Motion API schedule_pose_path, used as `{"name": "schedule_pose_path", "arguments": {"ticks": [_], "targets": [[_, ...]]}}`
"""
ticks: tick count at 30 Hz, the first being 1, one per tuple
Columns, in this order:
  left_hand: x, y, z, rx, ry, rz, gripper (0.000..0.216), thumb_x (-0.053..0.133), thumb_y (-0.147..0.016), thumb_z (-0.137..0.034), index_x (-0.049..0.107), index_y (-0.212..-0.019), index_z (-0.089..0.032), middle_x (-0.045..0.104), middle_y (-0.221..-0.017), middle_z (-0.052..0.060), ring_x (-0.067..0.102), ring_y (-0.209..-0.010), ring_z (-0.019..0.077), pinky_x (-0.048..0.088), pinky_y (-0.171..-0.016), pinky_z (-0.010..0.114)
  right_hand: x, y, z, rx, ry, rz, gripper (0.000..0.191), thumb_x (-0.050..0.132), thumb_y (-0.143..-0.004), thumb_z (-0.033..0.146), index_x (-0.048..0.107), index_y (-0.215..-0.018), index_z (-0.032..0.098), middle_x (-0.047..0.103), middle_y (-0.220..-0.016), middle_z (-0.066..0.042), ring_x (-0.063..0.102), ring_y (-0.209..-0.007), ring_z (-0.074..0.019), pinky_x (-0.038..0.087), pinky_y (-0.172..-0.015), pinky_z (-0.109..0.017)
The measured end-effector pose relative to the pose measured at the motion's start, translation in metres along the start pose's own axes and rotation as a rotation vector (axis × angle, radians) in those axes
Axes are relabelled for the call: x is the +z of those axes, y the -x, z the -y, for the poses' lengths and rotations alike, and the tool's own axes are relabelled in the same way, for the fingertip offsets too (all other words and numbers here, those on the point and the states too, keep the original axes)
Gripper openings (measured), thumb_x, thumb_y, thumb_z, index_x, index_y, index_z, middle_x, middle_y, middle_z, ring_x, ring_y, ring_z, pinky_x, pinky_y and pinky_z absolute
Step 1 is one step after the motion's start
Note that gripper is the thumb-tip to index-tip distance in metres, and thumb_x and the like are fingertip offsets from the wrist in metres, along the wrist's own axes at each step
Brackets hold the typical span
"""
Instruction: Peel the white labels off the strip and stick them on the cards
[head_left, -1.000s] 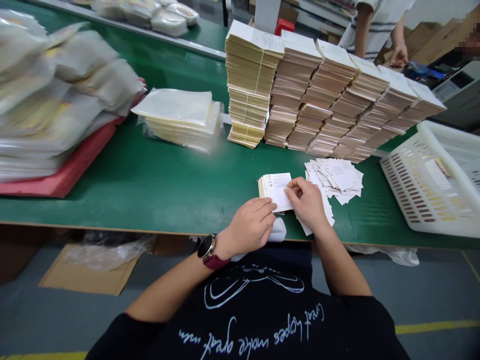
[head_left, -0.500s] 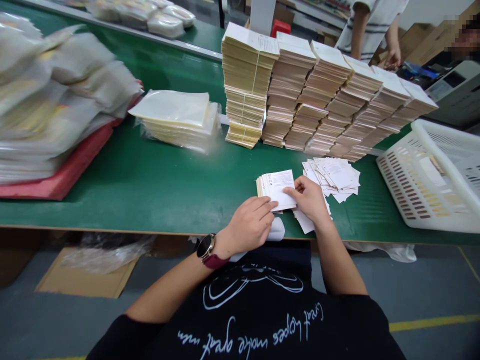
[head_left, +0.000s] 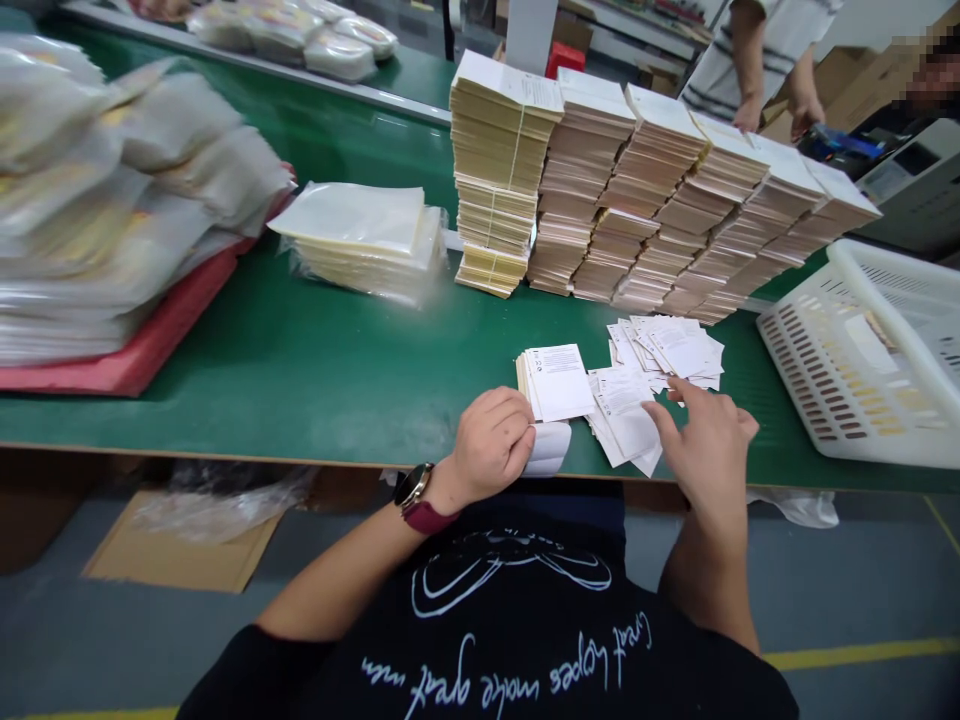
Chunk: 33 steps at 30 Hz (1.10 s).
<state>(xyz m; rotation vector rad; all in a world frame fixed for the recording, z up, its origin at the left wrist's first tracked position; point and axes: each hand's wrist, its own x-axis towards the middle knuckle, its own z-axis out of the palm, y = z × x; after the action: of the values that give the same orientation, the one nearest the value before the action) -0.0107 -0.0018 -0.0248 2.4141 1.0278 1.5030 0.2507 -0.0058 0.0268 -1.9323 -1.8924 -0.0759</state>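
Observation:
My left hand (head_left: pixel 495 440), with a watch on its wrist, is closed at the table's front edge, its thumb and curled forefinger at the corner of a white paper strip (head_left: pixel 549 448) with faint lines across it. Just beyond these fingers stands a neat stack of white printed cards (head_left: pixel 556 382). Loose cards (head_left: pixel 624 415) lie spread to its right, overlapping near the edge. Over their right side my right hand (head_left: pixel 701 440) is open, thumb and fingers apart, holding nothing. Behind it is a messy pile of similar cards (head_left: pixel 679 348).
Tall banded card stacks (head_left: pixel 495 130) form a row along the back. A white perforated basket (head_left: pixel 806 365) stands at the right. Bagged pale sheets (head_left: pixel 360 240) lie left of centre, and filled plastic bags (head_left: pixel 135 240) sit on a red tray (head_left: pixel 180 330). Another person's hands (head_left: pixel 806 110) show behind the stacks.
My right hand has left the card stack and moved right over the loose cards, its fingers spreading. My left hand has drawn back slightly and curled, uncovering more of the stack and paper strip.

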Motion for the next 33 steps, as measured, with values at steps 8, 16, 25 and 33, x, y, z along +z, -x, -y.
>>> {"name": "schedule_pose_path", "arguments": {"ticks": [8,16,25,33], "targets": [[-0.002,0.0,-0.003,-0.04,-0.016,0.015,0.016,0.046,-0.087,-0.012,0.058,-0.078,-0.016,0.065,-0.079,0.005,0.06,-0.08,0.0164,0.051,-0.071,0.033,0.026,0.039,0.068,-0.179,-0.822,0.201,0.008,0.061,-0.088,0.028,0.064,-0.094,0.025,0.068,-0.089,-0.003,0.062,-0.088,-0.0194,0.048,-0.083,-0.036],[-0.007,0.002,-0.006,0.132,-0.037,0.007,0.027,0.049,-0.081,-0.005,0.06,-0.101,-0.018,0.066,-0.106,0.008,0.059,-0.108,0.0203,0.055,-0.089,0.039,0.035,0.036,0.074,-0.175,-0.899,0.108,0.005,0.06,-0.087,0.023,0.061,-0.082,0.024,0.064,-0.079,0.0,0.06,-0.078,-0.0174,0.049,-0.072,-0.032],[-0.004,0.001,-0.008,0.019,-0.001,0.059,0.011,0.048,-0.084,-0.012,0.058,-0.083,-0.016,0.066,-0.083,0.005,0.06,-0.088,0.0178,0.053,-0.078,0.035,0.03,0.032,0.065,-0.454,-0.673,-0.374,0.021,0.052,-0.083,0.009,0.055,-0.087,0.029,0.063,-0.084,0.001,0.059,-0.082,-0.0189,0.039,-0.093,-0.049],[-0.002,0.002,-0.007,0.115,-0.118,0.133,0.013,0.05,-0.079,-0.009,0.062,-0.079,-0.015,0.068,-0.096,0.01,0.06,-0.1,0.0217,0.056,-0.083,0.04,0.027,-0.032,0.057,-0.018,-0.731,-0.015,0.008,0.056,-0.083,0.027,0.058,-0.078,0.022,0.06,-0.075,0.0,0.055,-0.074,-0.0161,0.044,-0.073,-0.031]]}}
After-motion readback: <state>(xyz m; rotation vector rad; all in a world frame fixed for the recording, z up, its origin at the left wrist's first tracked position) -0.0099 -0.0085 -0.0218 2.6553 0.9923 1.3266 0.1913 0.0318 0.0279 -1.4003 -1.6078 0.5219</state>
